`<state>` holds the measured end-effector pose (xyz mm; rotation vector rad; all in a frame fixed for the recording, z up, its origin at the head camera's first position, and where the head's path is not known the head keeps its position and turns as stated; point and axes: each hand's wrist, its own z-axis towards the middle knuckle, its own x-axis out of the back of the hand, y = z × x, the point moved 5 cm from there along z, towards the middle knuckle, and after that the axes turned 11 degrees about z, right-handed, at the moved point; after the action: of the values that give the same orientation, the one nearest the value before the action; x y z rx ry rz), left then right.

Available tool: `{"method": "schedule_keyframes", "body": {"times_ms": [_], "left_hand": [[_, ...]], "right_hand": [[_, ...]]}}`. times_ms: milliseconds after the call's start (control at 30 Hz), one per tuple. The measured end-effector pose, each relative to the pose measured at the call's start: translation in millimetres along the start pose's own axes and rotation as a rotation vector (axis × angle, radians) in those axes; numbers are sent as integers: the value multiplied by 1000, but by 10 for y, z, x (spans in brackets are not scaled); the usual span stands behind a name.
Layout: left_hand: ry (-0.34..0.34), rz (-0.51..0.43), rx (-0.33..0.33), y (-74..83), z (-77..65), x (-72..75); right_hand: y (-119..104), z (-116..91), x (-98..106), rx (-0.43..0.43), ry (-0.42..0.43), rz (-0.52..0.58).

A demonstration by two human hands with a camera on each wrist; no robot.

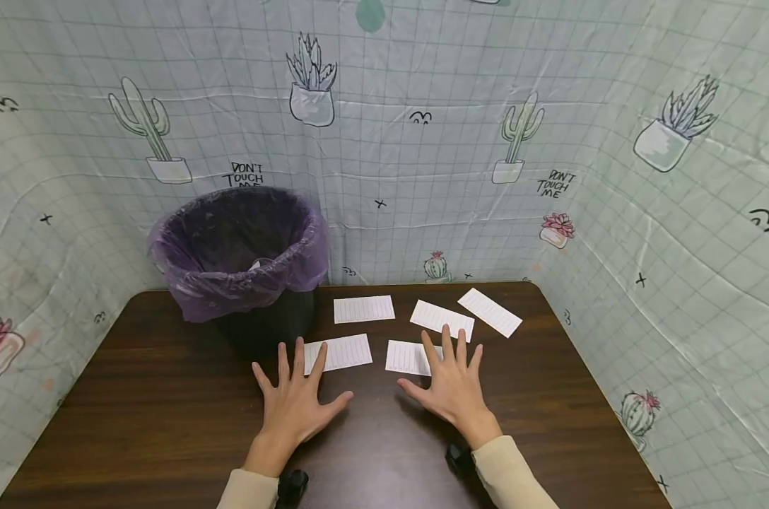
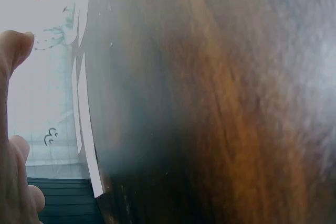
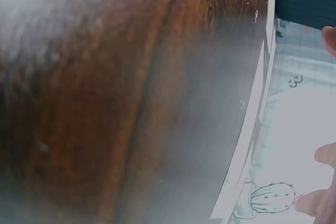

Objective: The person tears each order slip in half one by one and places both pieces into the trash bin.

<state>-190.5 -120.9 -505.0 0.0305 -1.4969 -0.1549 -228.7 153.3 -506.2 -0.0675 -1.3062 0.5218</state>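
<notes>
My left hand [image 1: 292,403], fingers spread wide, hovers over the near left part of the table, its fingertips overlapping a white lined paper slip [image 1: 343,353] in the head view. My right hand [image 1: 453,392] is spread the same way, its fingers in front of another lined slip [image 1: 406,357]. Neither hand holds anything. Farther back lie three more slips: one at the back middle [image 1: 364,309], a tilted one [image 1: 442,319] beyond the right fingertips, and a slanted one [image 1: 490,312] at the back right. Edge-on, slips [image 2: 89,129] also show in the left wrist view.
A black bin [image 1: 273,325] lined with a purple plastic bag [image 1: 244,290] stands at the back left of the dark wooden table [image 1: 136,410], with something white inside. A grid-patterned cloth [image 1: 384,162] with cactus drawings hangs around the back and sides.
</notes>
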Motion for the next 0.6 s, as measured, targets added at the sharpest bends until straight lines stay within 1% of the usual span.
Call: {"method": "schedule_keyframes", "body": {"times_ms": [200,400,467,600], "left_hand": [[3,-10,-4,-8,-6,22],[38,-23,-25,68,58,55],[30,-20,-33,102,77,49],[-9,-18,-54,166,93,25]], "right_hand": [[19,83,18,-21,-25,16],[119,162,51,-40,-52,76],[162,169,46,-43,-65,98],[241,190,47,-42,-79,156]]}}
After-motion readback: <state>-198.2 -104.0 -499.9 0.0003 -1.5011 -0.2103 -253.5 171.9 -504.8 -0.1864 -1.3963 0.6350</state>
